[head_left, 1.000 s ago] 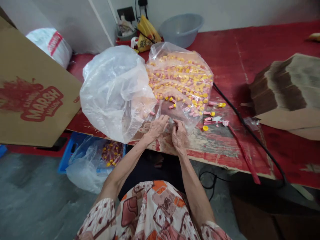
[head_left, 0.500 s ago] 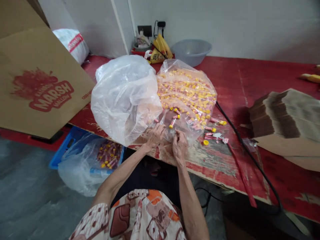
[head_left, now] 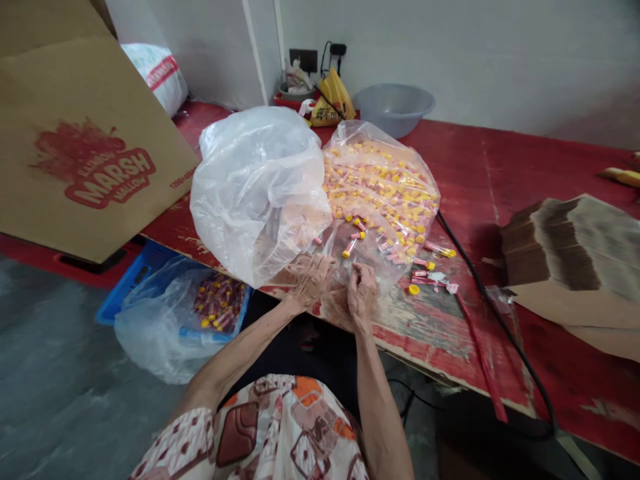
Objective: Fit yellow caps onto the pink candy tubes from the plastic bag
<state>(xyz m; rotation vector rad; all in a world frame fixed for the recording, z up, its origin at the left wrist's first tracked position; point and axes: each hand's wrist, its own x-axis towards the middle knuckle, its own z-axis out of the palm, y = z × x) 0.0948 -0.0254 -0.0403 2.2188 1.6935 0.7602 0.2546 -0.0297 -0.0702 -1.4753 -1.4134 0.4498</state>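
A large clear plastic bag (head_left: 380, 177) lies on the worn red table, filled with small pink tubes with yellow caps. Its mouth faces me, and a few tubes (head_left: 353, 245) lie loose just inside. At the left of the mouth, my left hand (head_left: 311, 283) is bent over the film with its fingers on the edge. My right hand (head_left: 363, 297) pinches the film at the right, its fingers curled. Film stretches between the two hands, and the fingertips are partly hidden. A puffed-up, whitish plastic bag (head_left: 260, 190) stands against my left hand.
Loose tubes and a yellow cap (head_left: 413, 290) lie right of the bag, near a red strip (head_left: 483, 363) and black cable (head_left: 480, 287). Stacked cardboard (head_left: 575, 247) is at right, a carton (head_left: 95, 147) at left. A blue crate (head_left: 135, 283) of tubes sits below. A basin (head_left: 395, 107) stands behind.
The whole view has shifted slightly, with the table's things appearing a little farther right. Both hands stay at the bag's mouth, with hardly any change in their hold.
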